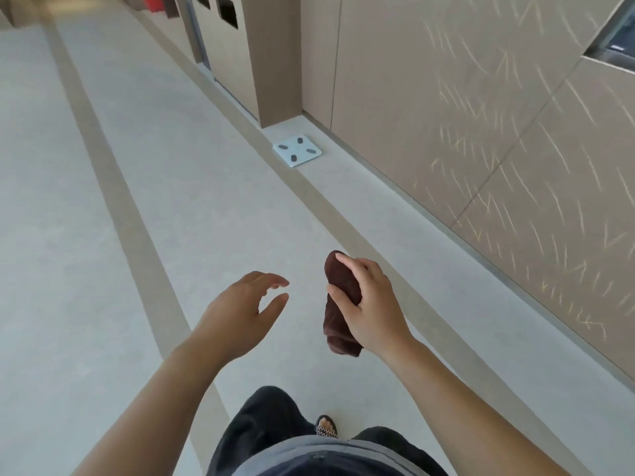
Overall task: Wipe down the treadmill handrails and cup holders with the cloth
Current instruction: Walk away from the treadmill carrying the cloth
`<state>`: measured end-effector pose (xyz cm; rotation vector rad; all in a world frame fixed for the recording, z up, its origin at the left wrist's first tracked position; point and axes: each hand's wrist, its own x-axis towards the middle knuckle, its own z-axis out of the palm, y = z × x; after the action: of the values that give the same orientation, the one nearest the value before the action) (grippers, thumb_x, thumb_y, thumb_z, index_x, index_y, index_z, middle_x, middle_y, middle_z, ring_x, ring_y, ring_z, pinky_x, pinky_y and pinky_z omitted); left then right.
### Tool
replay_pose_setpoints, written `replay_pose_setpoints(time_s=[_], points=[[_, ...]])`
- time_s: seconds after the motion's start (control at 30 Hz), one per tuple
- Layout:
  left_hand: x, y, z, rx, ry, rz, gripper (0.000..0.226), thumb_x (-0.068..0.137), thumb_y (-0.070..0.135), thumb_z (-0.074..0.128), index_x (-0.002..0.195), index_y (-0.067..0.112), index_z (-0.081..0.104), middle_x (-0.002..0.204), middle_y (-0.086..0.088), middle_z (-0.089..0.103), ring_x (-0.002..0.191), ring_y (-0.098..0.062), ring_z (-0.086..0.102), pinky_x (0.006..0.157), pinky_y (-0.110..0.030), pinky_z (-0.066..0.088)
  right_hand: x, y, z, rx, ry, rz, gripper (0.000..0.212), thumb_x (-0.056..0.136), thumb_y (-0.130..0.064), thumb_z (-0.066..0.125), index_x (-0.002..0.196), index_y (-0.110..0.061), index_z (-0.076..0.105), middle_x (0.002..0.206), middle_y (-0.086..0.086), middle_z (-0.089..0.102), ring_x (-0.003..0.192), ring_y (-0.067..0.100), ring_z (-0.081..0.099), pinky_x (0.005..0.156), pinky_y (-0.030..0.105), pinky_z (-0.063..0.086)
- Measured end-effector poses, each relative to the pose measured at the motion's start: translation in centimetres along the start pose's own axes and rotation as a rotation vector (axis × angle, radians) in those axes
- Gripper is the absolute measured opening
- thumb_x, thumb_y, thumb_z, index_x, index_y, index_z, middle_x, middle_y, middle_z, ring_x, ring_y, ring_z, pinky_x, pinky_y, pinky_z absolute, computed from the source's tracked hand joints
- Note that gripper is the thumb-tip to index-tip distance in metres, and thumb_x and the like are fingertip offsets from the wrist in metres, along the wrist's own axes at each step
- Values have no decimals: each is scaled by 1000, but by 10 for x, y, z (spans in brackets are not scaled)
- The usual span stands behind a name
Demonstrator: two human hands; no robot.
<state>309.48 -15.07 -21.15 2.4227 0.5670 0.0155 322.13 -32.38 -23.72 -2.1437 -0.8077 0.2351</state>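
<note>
Between thumb and curled fingers of the right hand (372, 304): brown cloth (340, 304), rolled lengthwise, clamped at its middle, both ends protruding above and below the grip. Just beside it, apart from it: left hand (237, 314), fingers spread and loosely curved, holding nothing. Beyond the fingertips, well apart: white bathroom scale (297, 150) on the pale floor (103, 201), near a beige wall panel (481, 115). Below the hands: dark trousers (271, 420), one patterned sandal (326, 427).
</note>
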Motion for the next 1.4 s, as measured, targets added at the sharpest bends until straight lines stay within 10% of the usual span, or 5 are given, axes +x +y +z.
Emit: replay_pose_setpoints(time_s=[0.93,1.13,1.4], points=[[555,-241,-253,-7,88,-158,28,91,46,42,116,39,52,121,18,55,103,-4,55,78,-26,48,680,-66,198,53,-162,-93,46,88,-36,57,133,-33,45,129,-5,47,118,17,45,98,28,37],[699,-307,-324,85,57,-244,31,92,45,41,121,37,49,128,16,51,67,-7,48,81,-31,45,853,-83,263,61,-236,-147,46,89,-35,57,133,-32,44,130,-5,47,120,15,42,100,27,36],[831,-392,-442,121,168,-400,35,93,43,41,125,31,49,131,9,51,71,-12,45,91,-40,46,1054,-165,346,116,-366,-291,46,89,-36,57,133,-34,44,128,-7,46,117,14,45,100,30,39]])
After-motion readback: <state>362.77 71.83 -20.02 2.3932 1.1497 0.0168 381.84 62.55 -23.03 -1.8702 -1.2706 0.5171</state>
